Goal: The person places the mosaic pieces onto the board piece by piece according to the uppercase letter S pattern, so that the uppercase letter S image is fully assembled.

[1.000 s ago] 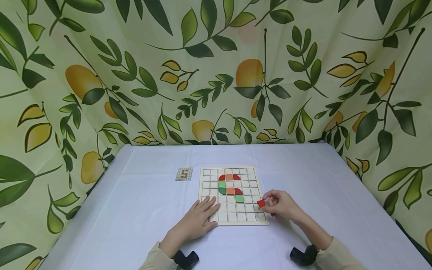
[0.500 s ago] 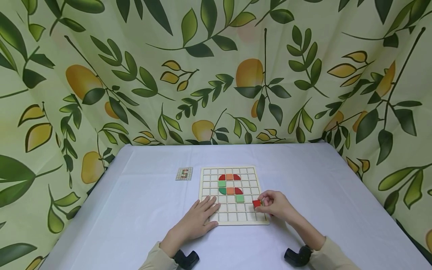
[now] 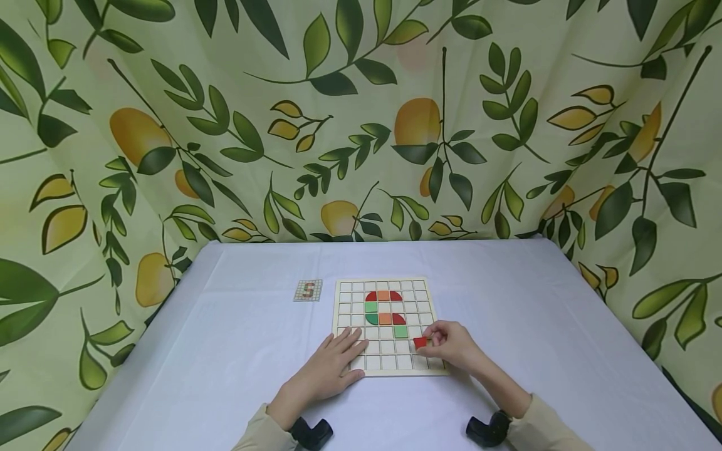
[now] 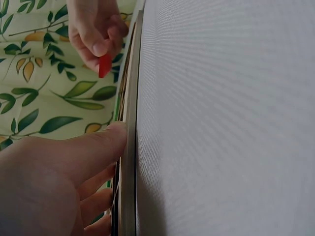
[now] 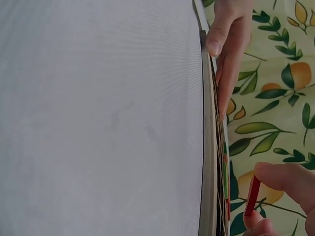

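A square wooden grid board (image 3: 389, 363) lies on the white-covered table. My left hand (image 3: 331, 366) rests with spread, straight fingers on its near left part, the thumb on the near edge. Between thumb and finger my right hand (image 3: 451, 344) pinches a small red tile (image 3: 420, 342), raised over the board's right side. In the right wrist view the red tile (image 5: 252, 195) is seen edge-on, apart from the board. Red quarter-rounds (image 3: 370, 296), orange squares (image 3: 383, 295), green squares (image 3: 400, 331) and a green quarter-round (image 3: 371, 319) lie in the grid cells, in a curving row.
A small card (image 3: 307, 290) with a gridded, coloured S-shaped pattern lies left of the board's far corner. Behind the table (image 3: 237, 300) hangs a leaf-and-fruit patterned curtain (image 3: 361, 138). Black curved devices (image 3: 487, 429) sit at both wrists.
My right hand has moved left with the red tile, from the board's right edge to over its cells. Another red piece glimpsed beneath that hand is now hidden. My left hand stays put.
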